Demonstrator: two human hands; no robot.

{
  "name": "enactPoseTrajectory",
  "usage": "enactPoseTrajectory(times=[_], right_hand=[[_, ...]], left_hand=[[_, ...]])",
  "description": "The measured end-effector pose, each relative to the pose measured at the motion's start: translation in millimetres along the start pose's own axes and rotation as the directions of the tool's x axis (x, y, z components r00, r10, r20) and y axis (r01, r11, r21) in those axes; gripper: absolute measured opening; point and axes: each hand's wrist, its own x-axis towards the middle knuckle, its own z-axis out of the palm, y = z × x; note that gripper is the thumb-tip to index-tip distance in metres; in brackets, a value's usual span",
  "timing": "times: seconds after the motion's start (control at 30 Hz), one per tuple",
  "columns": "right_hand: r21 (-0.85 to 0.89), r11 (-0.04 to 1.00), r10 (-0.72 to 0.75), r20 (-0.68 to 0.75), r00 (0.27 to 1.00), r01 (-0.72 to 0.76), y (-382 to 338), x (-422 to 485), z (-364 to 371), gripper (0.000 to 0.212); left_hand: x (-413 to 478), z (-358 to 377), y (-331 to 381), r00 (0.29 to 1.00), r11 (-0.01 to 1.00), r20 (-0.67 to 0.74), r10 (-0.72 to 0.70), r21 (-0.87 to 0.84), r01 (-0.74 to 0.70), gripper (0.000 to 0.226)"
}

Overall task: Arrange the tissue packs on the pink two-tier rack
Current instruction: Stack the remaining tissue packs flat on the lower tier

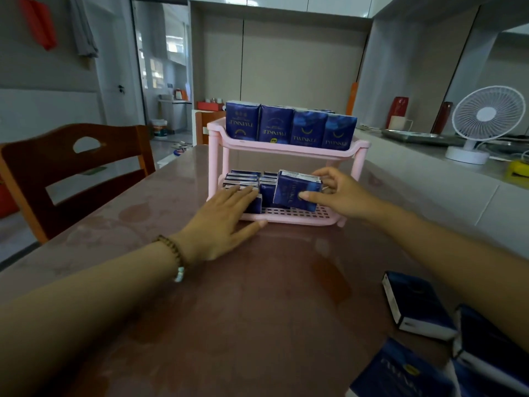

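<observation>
Right hand point(340, 196) pinches an upright tissue pack point(296, 190), slotting it into the pink rack point(286, 217); flat left hand point(223, 222) braces the packed rows (likely against toppling).

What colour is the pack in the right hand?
The pack is dark blue with faint lettering; head view shows it.

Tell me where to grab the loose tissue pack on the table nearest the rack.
Come from above and pinch the loose pack across its width, on its two long side walls. It lies flat on the table, broad blue face up, so only the sides offer a grip. Stay toward its far end: another pack crowds the near end.
</observation>
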Motion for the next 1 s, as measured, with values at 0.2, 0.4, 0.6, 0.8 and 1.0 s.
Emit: enactPoseTrajectory(times=[0.2, 0.4, 0.6, 0.8, 1.0], right_hand=[[-0.097, 0.995, -0.014, 0.060, 0.998, 0.020, 14, 30, 13, 0.051], [-0.182, 0.983, -0.020, 0.095, 0.995, 0.037, 25, 43, 27, 0.049], [-0.164, 0.985, -0.043, 0.056, 0.997, 0.051, 30, 45, 33, 0.051], [-0.119, 0.991, -0.048, 0.062, 0.997, 0.055, 21, 33, 29, 0.064], [-0.104, 0.992, -0.058, 0.120, 0.991, 0.071, 2, -17, 0, 0.052]], left_hand=[[0, 14, -4, 0.998, 0.996, -0.034, -0.058, -0.072, 0.056, 0.079], [1, 17, -5, 0.997, 0.992, -0.012, -0.082, -0.100, 0.080, 0.084], [1, 17, -5, 0.996, 0.990, 0.006, -0.090, -0.111, 0.090, 0.086], [1, 15, -4, 0.996, 0.987, 0.007, -0.088, -0.137, 0.088, 0.089], [3, 0, 13, 0.999, 0.983, -0.041, 0.003, -0.182, -0.010, 0.087]])
